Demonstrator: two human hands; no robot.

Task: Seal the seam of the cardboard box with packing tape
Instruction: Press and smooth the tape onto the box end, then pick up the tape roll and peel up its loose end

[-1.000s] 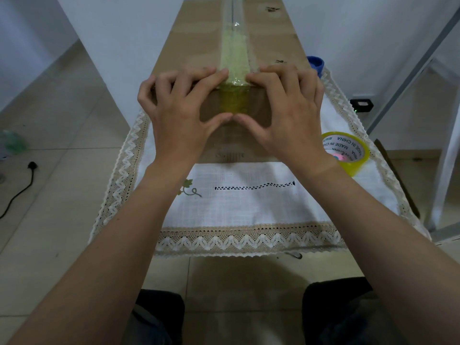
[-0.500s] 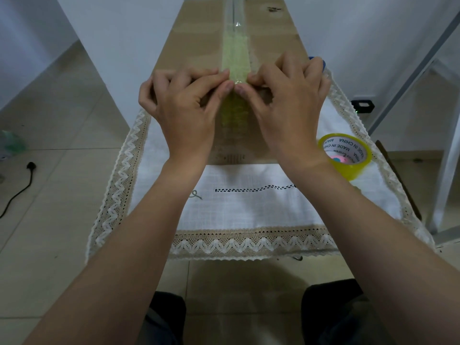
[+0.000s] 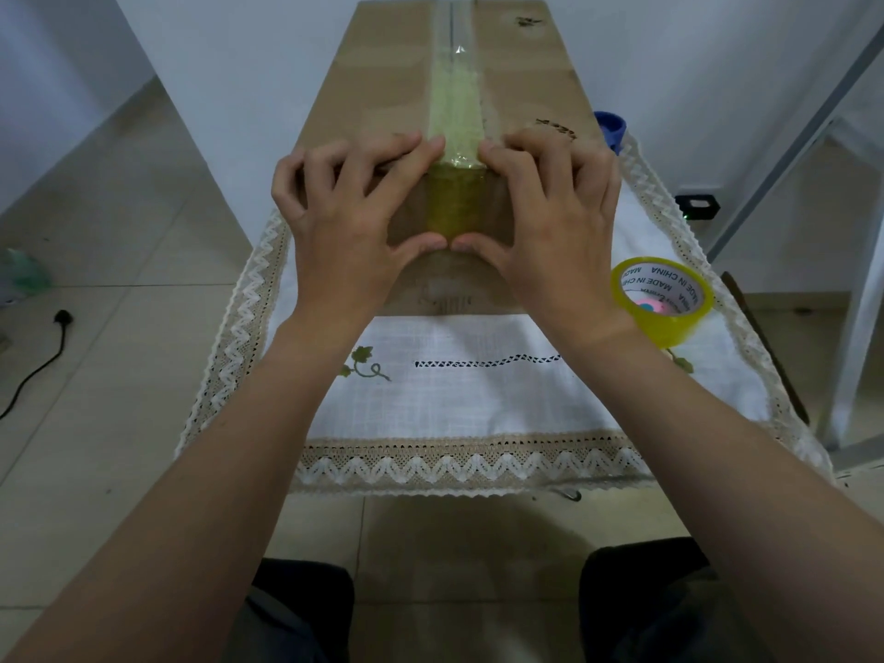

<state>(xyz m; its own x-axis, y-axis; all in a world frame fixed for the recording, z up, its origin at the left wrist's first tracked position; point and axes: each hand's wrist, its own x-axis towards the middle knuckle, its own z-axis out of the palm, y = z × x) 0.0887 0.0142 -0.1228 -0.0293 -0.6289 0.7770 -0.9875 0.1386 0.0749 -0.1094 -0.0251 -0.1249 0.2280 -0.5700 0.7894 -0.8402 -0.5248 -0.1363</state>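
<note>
In the head view, a cardboard box (image 3: 382, 88) is seen standing on a table under a lace-edged cloth (image 3: 478, 399), its long top seam already covered by a strip of yellowish packing tape (image 3: 454, 112) that is folded over the near edge and down the front face. The tape's lower end is being pressed flat by both thumbs, which meet just below it. The left hand (image 3: 349, 222) and the right hand (image 3: 550, 217) are spread over the near top corner – fingers curled and bearing on the cardboard, nothing gripped. The sealing is judged nearly done; only rubbing down appears left. The tape roll (image 3: 662, 299) lies just beside the right wrist. The box is closed, so its contents cannot be told.
</note>
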